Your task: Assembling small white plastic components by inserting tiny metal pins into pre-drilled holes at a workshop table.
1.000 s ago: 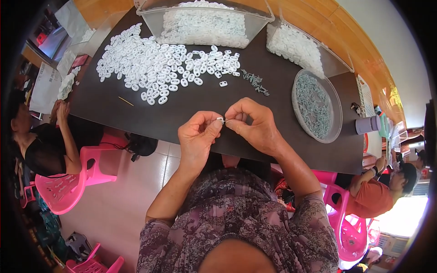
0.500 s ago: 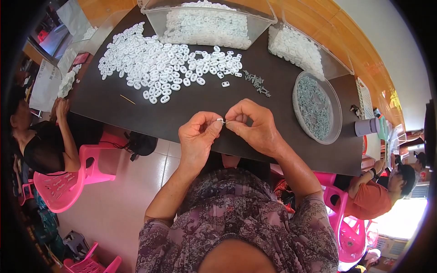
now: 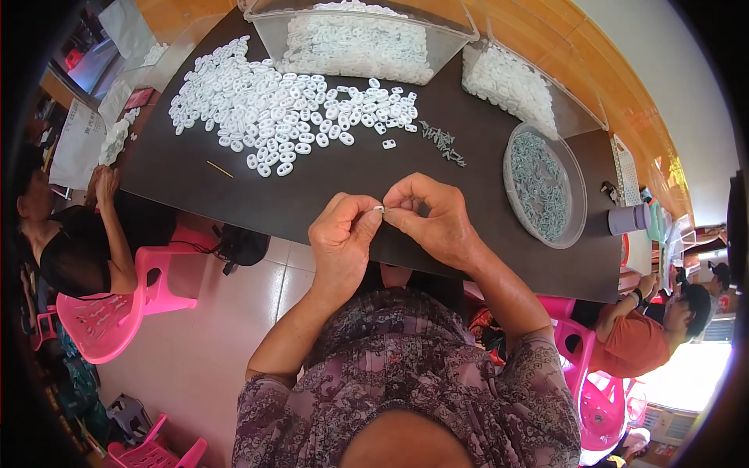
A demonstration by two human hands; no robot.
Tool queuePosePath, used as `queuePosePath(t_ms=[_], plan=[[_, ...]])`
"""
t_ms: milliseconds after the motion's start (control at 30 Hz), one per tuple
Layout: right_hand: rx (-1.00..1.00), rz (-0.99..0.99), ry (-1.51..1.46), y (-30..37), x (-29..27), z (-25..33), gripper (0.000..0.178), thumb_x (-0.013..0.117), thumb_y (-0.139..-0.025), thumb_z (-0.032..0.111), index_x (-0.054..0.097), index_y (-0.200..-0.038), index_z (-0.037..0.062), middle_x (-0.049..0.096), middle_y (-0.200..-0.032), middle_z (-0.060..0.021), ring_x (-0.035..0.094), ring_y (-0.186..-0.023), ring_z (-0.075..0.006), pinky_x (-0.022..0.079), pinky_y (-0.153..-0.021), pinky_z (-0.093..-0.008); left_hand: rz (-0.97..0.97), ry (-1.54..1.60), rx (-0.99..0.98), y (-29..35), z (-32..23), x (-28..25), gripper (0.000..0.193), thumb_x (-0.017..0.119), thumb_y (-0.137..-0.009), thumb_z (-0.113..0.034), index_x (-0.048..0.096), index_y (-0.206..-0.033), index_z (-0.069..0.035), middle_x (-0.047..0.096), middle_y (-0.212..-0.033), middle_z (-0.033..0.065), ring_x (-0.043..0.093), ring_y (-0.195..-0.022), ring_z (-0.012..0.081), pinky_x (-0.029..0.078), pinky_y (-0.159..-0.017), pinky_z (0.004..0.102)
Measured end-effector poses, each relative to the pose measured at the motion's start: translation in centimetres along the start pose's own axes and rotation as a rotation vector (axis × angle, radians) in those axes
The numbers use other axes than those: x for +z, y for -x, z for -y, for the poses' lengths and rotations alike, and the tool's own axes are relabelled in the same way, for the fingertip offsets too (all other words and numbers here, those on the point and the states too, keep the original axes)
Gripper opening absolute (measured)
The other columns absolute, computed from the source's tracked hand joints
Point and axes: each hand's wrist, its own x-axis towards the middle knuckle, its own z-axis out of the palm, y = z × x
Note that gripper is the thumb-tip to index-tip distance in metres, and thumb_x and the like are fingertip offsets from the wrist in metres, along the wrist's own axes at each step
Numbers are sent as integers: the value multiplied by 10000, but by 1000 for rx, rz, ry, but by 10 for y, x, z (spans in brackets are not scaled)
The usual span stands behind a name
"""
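Over the table's near edge, my left hand (image 3: 343, 228) is closed in a pinch on a small white plastic piece (image 3: 379, 208), of which only one end shows. Thumb and forefinger of my right hand (image 3: 431, 218) are pinched at the piece's right side; whatever lies between those fingertips is hidden. Beyond my hands spreads a pile of white oval two-hole plastic pieces (image 3: 257, 105). A single white piece (image 3: 389, 144) lies apart from it. Small grey screws (image 3: 443, 143) form a loose heap nearby, and many more fill a round clear tub (image 3: 575, 226) on the right.
Two clear bins, one at the back (image 3: 261, 35) and one at the back right (image 3: 581, 117), hold white pieces. A thin yellowish stick (image 3: 220, 169) lies at left. A purple-grey cup (image 3: 629, 219) stands at the right edge. People sit left (image 3: 78, 249) and right (image 3: 636, 335); pink chairs (image 3: 101, 320) stand around.
Both hands have drawn slightly closer together. The gap between the white piece and my right fingertips, where a thin bit showed, has closed, and less of the white piece is visible.
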Motion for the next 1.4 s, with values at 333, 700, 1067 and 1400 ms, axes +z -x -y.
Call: queuePosePath(t_ms=[333,700,1067,1400], plan=[[122,-51,-159,-1,8,-4,105,669,-765,-3,600,-844,0,602,-763,2,531,-690,-47,438,-618,-211,-44,-78,148,-1,7,2,86,634,-855,-47,619,-855,37,516,-738,3,476,-606,56,386,-526,189],[130,-74,-198,-14,9,-3,87,641,-795,6,599,-870,-2,604,-781,-12,549,-714,-62,456,-652,-220,-53,166,-64,-13,8,-1,95,639,-857,-65,637,-890,25,585,-751,16,508,-602,65,417,-523,191],[-310,-175,558,-93,20,-32,121,654,-752,143,649,-813,39,596,-736,-143,556,-770,-327,445,-685,-420,-118,432,-113,-17,11,-7,95,638,-847,-44,623,-896,36,612,-764,66,540,-608,97,440,-540,210],[-387,-160,658,-98,33,-41,123,669,-714,102,561,-734,45,538,-720,-114,508,-759,-310,417,-632,-429,-116,455,-78,-15,16,-9,99,635,-847,-38,622,-909,37,617,-780,64,546,-617,97,445,-552,211]])
